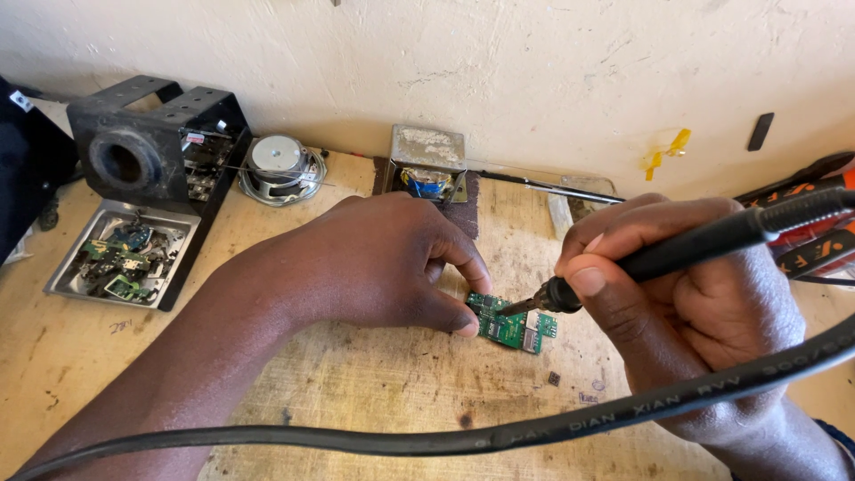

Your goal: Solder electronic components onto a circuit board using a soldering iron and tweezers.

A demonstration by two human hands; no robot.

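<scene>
Head view: I judge soldering under way, my left hand [374, 267] fingers pinning the green circuit board [512, 325] on the worktop [356, 383], right hand [686, 303] at three o'clock gripping the soldering iron [677, 254], whose next touch needs a steady tip.

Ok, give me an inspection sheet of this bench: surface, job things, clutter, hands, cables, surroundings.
Surface: worn wooden bench, scuffed and stained.
Job's things: green circuit board; soldering iron, tip on the board.
Clutter: metal tray of board scraps, loose speaker, black bracket, small transformer.
Hands: left hand pins the board; right hand grips the iron.
Cables: black cord crosses the foreground.
Surroundings: rough plastered wall.
</scene>
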